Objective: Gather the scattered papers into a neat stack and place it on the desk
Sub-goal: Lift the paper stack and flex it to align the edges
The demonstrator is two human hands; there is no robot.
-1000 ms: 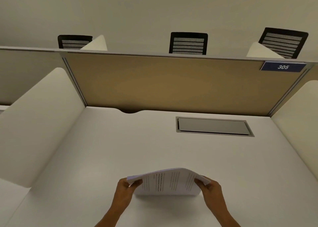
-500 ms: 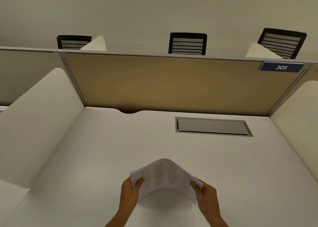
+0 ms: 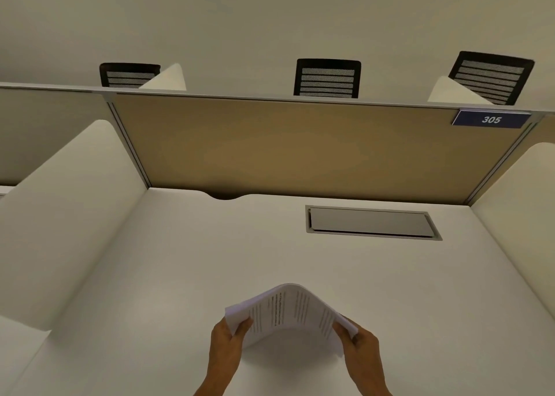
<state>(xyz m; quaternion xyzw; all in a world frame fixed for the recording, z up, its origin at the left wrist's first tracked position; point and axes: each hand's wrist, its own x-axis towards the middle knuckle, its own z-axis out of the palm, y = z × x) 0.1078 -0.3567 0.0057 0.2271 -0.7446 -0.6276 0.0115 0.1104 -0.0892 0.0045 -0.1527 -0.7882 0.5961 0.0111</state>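
A stack of printed white papers (image 3: 288, 314) is held above the near part of the white desk (image 3: 186, 269). The stack is bowed upward into an arch, its middle raised and both side edges lower. My left hand (image 3: 226, 343) grips the stack's left edge, thumb on top. My right hand (image 3: 360, 346) grips its right edge the same way. The stack's shadow lies on the desk below it. No loose sheets show elsewhere on the desk.
A grey cable hatch (image 3: 371, 223) is set into the desk at the back right. A tan partition (image 3: 300, 149) with a "305" label (image 3: 491, 120) closes the back; white side dividers (image 3: 60, 215) flank the desk. Black chair backs (image 3: 327, 78) rise behind the partition.
The hands have moved closer together, and the stack has gone from nearly flat to a high arch. The hands sit slightly lower in view.
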